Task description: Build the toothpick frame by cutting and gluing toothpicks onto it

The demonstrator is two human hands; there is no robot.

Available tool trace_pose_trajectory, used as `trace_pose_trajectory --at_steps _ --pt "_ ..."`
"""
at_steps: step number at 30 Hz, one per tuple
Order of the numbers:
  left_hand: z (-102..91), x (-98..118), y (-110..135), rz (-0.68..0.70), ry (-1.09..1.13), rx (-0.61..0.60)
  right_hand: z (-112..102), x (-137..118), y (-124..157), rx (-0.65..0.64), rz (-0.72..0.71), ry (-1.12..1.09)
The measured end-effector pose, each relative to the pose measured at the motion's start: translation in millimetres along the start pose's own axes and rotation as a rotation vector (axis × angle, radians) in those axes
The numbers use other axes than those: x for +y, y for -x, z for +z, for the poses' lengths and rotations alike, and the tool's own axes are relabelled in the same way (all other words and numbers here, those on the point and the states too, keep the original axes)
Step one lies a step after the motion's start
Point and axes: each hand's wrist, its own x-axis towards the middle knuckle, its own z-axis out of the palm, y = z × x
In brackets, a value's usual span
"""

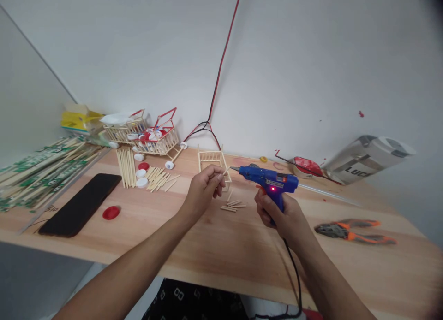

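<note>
My right hand (277, 211) is wrapped round the handle of a blue hot glue gun (268, 178), whose red light is lit and whose black cord hangs down. Its nozzle points left, at or very close to the tip of a short wooden stick (226, 170). That stick is pinched between the thumb and fingers of my left hand (207, 184). Behind my left hand stands a small stick frame (211, 157), partly covered by the fingers. Several short cut sticks (233, 206) lie on the table just below the nozzle.
Finished stick carts (161, 142) with bottle-cap wheels stand at the back left. Nearby are loose sticks (126, 168), a black phone (81, 204), a red cap (111, 212) and packaged chopsticks (41, 172). Orange-handled pliers (346, 230) and a tilted plastic jar (363, 158) are on the right.
</note>
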Motion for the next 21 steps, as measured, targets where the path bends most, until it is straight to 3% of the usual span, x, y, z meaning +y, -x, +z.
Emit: trace_pose_trajectory --at_steps 21 --pt "0.6 1.9 -0.8 -0.005 0.013 0.003 -1.2 -0.5 0.4 -0.002 0.000 0.028"
